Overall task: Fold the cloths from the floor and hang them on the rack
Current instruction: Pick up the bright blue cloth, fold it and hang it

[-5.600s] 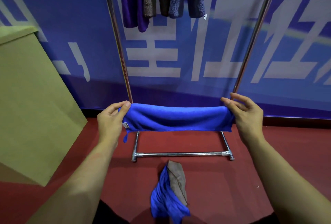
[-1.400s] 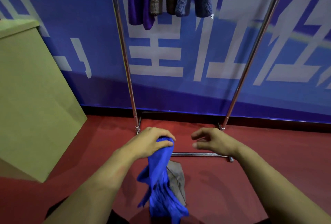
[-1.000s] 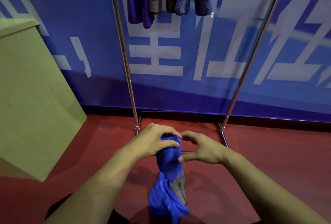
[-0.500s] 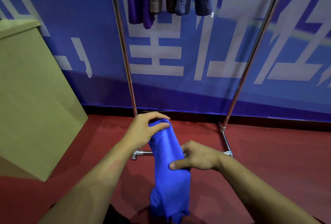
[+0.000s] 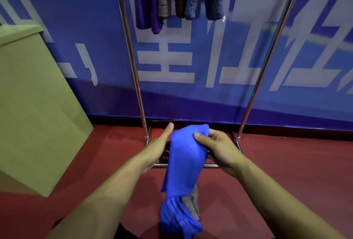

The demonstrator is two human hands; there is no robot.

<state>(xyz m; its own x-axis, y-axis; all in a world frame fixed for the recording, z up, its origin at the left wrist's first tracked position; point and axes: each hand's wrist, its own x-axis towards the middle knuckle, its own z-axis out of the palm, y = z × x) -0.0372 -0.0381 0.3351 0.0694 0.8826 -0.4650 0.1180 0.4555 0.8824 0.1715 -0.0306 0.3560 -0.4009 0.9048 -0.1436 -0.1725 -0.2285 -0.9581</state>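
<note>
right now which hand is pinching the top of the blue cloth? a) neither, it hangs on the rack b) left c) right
c: the right hand has its thumb clamped over the upper edge of the blue cloth, while the left hand lies flat and open beside it.

A dark red floor [image 5: 286,171] is seen below a blue banner wall. On it are set the chrome feet and low crossbar of a rack [image 5: 211,165]; a crumpled blue cloth [image 5: 177,217] and a grey cloth [image 5: 192,205] are heaped together nearer the camera, and a tan box [image 5: 38,114] is stood at left.
</note>
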